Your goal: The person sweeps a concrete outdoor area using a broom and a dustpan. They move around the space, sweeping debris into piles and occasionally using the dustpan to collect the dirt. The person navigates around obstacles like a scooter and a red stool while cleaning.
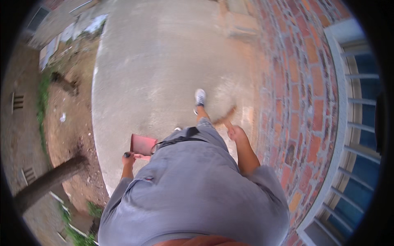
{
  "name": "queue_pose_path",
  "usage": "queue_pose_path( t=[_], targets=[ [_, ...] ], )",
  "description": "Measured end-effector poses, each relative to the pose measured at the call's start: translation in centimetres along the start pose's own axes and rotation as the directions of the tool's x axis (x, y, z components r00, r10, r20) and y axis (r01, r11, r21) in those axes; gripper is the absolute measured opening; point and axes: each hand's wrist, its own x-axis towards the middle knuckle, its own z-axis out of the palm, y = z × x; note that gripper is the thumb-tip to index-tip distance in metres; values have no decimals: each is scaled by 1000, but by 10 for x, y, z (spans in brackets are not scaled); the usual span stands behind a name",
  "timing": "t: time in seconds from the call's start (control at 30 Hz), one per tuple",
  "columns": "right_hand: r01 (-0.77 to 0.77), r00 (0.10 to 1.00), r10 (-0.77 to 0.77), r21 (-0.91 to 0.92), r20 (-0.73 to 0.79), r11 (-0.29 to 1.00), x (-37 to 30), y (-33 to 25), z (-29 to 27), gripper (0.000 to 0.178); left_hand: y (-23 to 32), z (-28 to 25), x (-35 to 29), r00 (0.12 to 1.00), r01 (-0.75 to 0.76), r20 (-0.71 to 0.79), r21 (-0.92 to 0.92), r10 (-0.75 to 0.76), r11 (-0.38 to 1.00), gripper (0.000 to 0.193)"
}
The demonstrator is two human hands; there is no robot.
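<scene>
The person's left hand [128, 160] grasps a red dustpan [143, 144]; the right hand [236, 133] grips a brown brush [226, 117], left of the brick wall [295, 94].

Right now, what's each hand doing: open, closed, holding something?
Left hand: closed, holding the red dustpan by its handle.
Right hand: closed, holding a broom by its handle.

Red dustpan [143, 144], brown brush [225, 116] in hands [236, 133]
</scene>
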Motion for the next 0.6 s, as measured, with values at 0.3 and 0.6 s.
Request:
queue_pose_path(
  t=[0.3,0.6],
  targets=[
    [66,987,-44,145,-153,987,77,-198,134,7,83,26,20,922,203,-182,-524,-341,827,18],
    [-118,983,98,-127,-156,985,119,-329,183,6,287,57,23,844,92,-339,-674,-417,733,25]
  ],
)
